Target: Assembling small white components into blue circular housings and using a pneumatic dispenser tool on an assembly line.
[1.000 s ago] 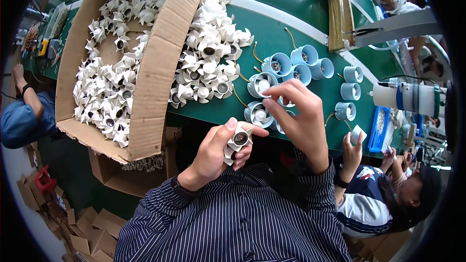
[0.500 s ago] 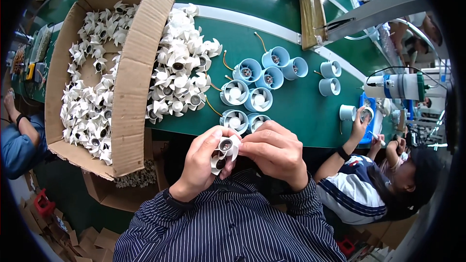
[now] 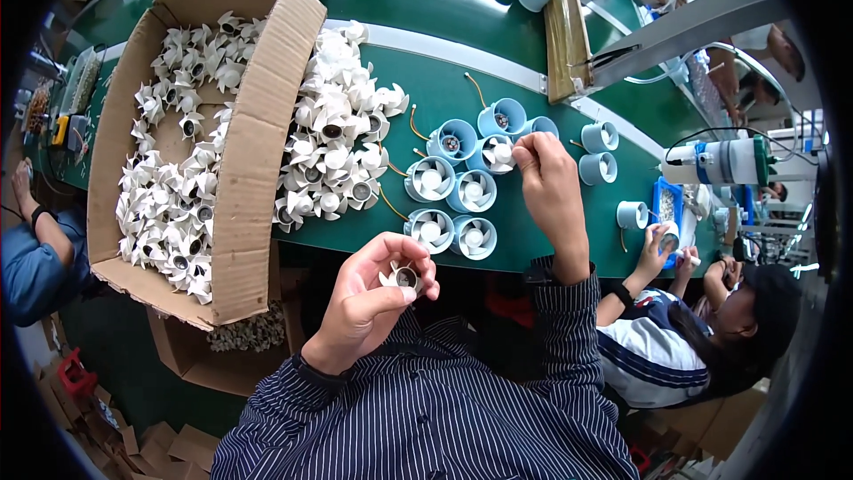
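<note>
Low over my lap, my left hand (image 3: 357,304) is closed around a white fan impeller (image 3: 406,278), its dark hub facing up. My right hand (image 3: 554,191) reaches over the table, thumb and fingers pinched at the edge of another white fan impeller (image 3: 499,154). That impeller sits at the mouth of a light-blue round fan housing (image 3: 481,163); how deep it is cannot be told. Nearer me, several blue housings (image 3: 474,237) hold impellers. Behind, a housing (image 3: 452,140) shows only its motor, and my right hand partly covers another (image 3: 542,125).
A large cardboard box (image 3: 258,147) of white impellers stands at left, beside a loose heap (image 3: 330,129) on the green table (image 3: 355,245). At right, a co-worker (image 3: 662,351) handles a blue housing near a blue tray (image 3: 658,204). A metal arm (image 3: 684,28) crosses the upper right.
My right hand has moved from my left hand out to the blue housings, taking one impeller to a housing that had none. My left hand keeps the other impeller.
</note>
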